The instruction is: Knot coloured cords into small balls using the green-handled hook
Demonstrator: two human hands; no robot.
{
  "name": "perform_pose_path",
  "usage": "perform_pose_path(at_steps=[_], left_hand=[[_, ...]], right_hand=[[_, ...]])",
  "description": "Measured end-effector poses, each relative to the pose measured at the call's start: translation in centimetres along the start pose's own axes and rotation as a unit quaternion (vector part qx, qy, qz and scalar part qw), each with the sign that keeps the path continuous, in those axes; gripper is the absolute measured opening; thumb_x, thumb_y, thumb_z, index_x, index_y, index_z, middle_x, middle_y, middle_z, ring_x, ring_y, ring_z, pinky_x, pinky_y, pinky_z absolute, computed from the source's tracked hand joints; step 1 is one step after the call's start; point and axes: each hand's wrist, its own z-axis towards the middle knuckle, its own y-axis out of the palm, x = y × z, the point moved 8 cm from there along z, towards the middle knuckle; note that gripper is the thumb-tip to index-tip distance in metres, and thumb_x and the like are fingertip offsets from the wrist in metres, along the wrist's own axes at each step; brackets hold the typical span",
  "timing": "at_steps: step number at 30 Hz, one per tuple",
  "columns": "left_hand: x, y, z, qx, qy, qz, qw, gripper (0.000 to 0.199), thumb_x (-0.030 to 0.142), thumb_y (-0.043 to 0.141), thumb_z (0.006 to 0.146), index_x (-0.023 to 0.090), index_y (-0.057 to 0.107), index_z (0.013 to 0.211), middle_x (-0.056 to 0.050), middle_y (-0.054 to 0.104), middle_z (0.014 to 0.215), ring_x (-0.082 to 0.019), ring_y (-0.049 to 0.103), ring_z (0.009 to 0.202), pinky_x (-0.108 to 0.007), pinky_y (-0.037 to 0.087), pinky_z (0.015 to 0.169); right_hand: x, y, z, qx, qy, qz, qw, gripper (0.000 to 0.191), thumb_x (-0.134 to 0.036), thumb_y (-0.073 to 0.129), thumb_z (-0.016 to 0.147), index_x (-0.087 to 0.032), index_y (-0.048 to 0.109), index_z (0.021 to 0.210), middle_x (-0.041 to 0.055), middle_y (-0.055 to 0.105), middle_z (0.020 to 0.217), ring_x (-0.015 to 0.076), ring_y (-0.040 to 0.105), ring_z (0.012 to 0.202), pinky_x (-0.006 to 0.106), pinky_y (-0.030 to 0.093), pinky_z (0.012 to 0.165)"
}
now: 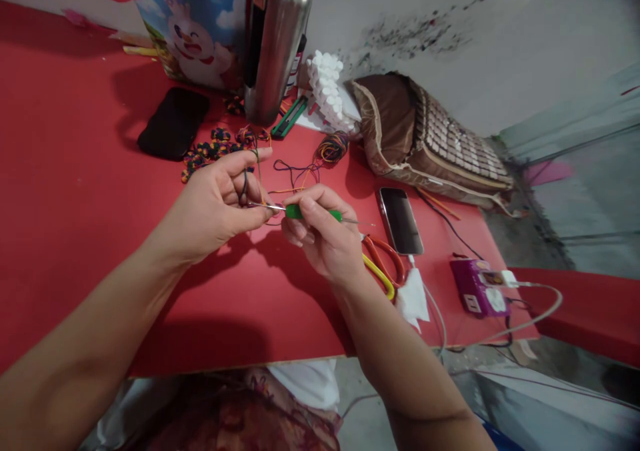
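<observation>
My left hand (225, 198) pinches a small piece of yarn work, with dark yarn looped round its fingers and its index finger raised. In my right hand (325, 231) is a crochet hook with a green handle (294, 212), held like a pen. The hook's metal shaft (267, 206) points left and meets the yarn at my left fingertips. Behind the hands lies a small ball of multicoloured yarn (333, 147), its loose strands running toward them. Several small dark and orange yarn pieces (207, 152) lie beyond my left hand.
On the red table (65, 171) stand a steel flask (280, 44) and a printed bag (200, 44). Around them are a black phone (174, 123), a green cutter (290, 117), and a brown cushion (440, 131). Scissors (385, 261), a charging phone (401, 221) and a purple box (473, 288) lie right.
</observation>
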Motion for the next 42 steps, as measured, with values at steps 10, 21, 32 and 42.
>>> perform_pose_path(at_steps=[10,21,32,42], left_hand=[[0.9,-0.5,-0.2,0.035,0.048,0.008,0.998,0.072,0.006,0.092,0.064,0.024,0.078,0.132,0.004,0.069,0.082,-0.016,0.067,0.082,-0.028,0.058,0.077],[0.8,-0.5,-0.4,0.041,0.057,-0.035,0.997,0.058,0.007,0.096,0.071,0.031,0.084,0.122,0.002,0.074,0.095,-0.018,0.069,0.096,-0.034,0.062,0.087],[0.8,-0.4,-0.3,0.062,0.050,-0.015,0.997,0.060,0.001,0.093,0.063,0.028,0.085,0.115,0.006,0.069,0.080,-0.016,0.064,0.083,-0.031,0.059,0.080],[0.1,-1.0,0.0,0.043,0.016,-0.026,0.999,0.055,0.009,0.097,0.067,0.027,0.085,0.117,0.002,0.075,0.077,-0.016,0.069,0.069,-0.029,0.057,0.065]], right_hand=[[0.4,0.0,0.2,0.034,-0.001,0.079,0.996,0.020,-0.042,0.086,0.095,-0.022,0.082,0.093,-0.0099,0.048,0.057,0.0053,0.027,0.049,0.020,0.037,0.049],[1.4,-0.2,0.3,0.052,0.047,0.101,0.992,0.024,-0.044,0.088,0.091,-0.023,0.078,0.097,-0.0117,0.040,0.059,0.0070,0.025,0.052,0.021,0.035,0.050],[1.7,0.1,0.4,0.044,0.057,0.122,0.990,0.024,-0.043,0.089,0.091,-0.023,0.078,0.094,-0.0120,0.040,0.057,0.0061,0.025,0.051,0.019,0.034,0.050],[0.7,0.4,-0.4,0.031,0.021,0.026,0.999,0.027,-0.048,0.086,0.094,-0.022,0.079,0.091,-0.0098,0.052,0.055,0.0062,0.031,0.048,0.022,0.042,0.050]])
